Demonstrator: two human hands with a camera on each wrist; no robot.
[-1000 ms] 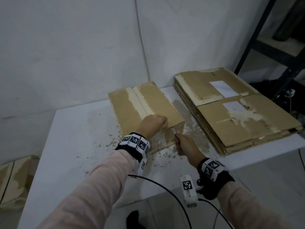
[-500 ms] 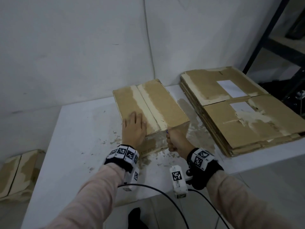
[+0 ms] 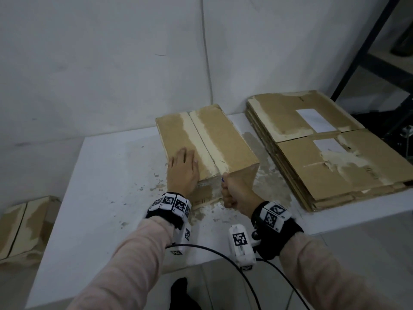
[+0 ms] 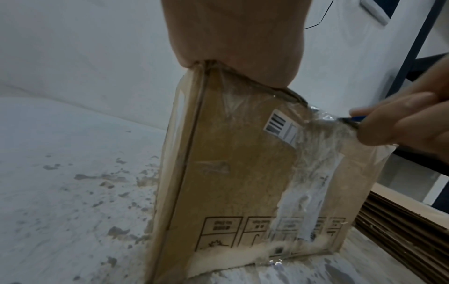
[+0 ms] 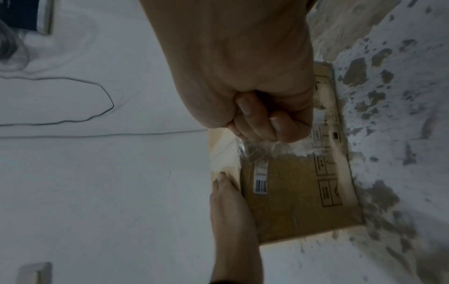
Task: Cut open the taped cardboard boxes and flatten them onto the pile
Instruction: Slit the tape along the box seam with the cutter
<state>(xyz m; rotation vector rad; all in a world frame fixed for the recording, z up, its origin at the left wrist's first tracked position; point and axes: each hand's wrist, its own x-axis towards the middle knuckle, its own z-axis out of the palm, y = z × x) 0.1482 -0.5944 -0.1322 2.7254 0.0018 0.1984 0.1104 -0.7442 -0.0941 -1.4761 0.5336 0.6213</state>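
My left hand [image 3: 183, 173] lies flat, fingers straight, pressing the top of the taped box [image 3: 214, 139] near its front edge; the box stands on the white desk [image 3: 107, 186], just left of the pile of flattened cardboard [image 3: 335, 157]; my right hand [image 3: 234, 189] is a closed grip round a blue-handled cutter [image 4: 356, 119], set at the clear tape [image 4: 316, 153] on the box's front upper edge.
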